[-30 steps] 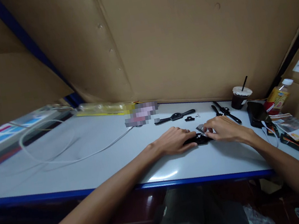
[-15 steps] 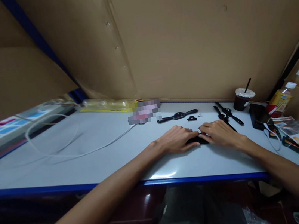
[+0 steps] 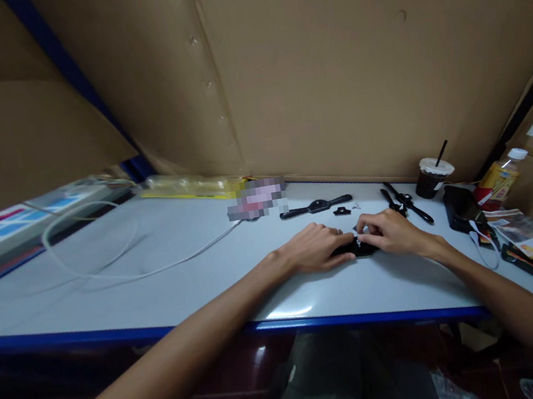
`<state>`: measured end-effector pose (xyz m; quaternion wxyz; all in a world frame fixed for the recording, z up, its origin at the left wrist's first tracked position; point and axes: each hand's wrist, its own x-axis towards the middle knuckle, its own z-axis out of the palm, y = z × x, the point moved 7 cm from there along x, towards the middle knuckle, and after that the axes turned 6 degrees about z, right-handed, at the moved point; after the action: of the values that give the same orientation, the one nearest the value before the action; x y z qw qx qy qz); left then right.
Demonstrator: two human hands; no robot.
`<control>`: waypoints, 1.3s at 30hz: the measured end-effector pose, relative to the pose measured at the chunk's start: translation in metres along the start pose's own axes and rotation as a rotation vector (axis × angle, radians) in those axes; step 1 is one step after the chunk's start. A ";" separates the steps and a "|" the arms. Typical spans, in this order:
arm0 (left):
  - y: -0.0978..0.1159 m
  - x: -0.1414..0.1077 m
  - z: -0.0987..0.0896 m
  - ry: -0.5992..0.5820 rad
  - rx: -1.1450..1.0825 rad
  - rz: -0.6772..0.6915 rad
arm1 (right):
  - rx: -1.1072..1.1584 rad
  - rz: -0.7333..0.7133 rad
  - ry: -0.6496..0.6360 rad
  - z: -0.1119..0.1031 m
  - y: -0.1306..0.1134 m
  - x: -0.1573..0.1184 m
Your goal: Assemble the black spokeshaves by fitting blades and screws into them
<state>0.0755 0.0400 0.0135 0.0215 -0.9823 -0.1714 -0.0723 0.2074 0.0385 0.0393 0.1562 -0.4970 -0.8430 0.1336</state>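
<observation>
My left hand [image 3: 315,248] is closed over a black spokeshave [image 3: 364,250] lying on the table, hiding its left part. Over the middle of that tool, my right hand [image 3: 389,232] has thumb and fingertips pinched together at a tiny silvery piece [image 3: 359,241], probably a screw. Just beyond the hands lies another black spokeshave [image 3: 319,205] with its two handles spread. A small flat black metal plate [image 3: 343,211] rests nearer to me, beside little silvery parts [image 3: 356,206]. Right of my hands, two more black spokeshaves [image 3: 406,202] lie crossed or side by side.
A lidded drink cup [image 3: 435,176], a juice bottle [image 3: 501,179], a black phone-like object [image 3: 463,207] and a plastic packet [image 3: 529,232] stand or lie at the right. A white cable [image 3: 170,266] loops across the left. Cardboard [image 3: 307,71] walls the back.
My right hand has lifted slightly and its fingers have drawn into a pinch, uncovering more of the spokeshave and a silvery piece. My left hand stays put.
</observation>
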 end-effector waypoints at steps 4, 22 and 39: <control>0.000 0.000 0.000 -0.027 -0.009 -0.015 | -0.107 -0.066 -0.064 0.001 -0.002 -0.004; 0.000 0.000 0.000 -0.024 -0.005 -0.016 | -0.305 -0.080 -0.052 0.008 -0.010 -0.005; 0.000 0.000 0.000 -0.001 -0.032 -0.012 | -0.298 -0.050 -0.239 -0.005 0.006 -0.012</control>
<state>0.0751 0.0397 0.0139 0.0055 -0.9815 -0.1759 -0.0749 0.2199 0.0315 0.0402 -0.0174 -0.4742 -0.8781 0.0614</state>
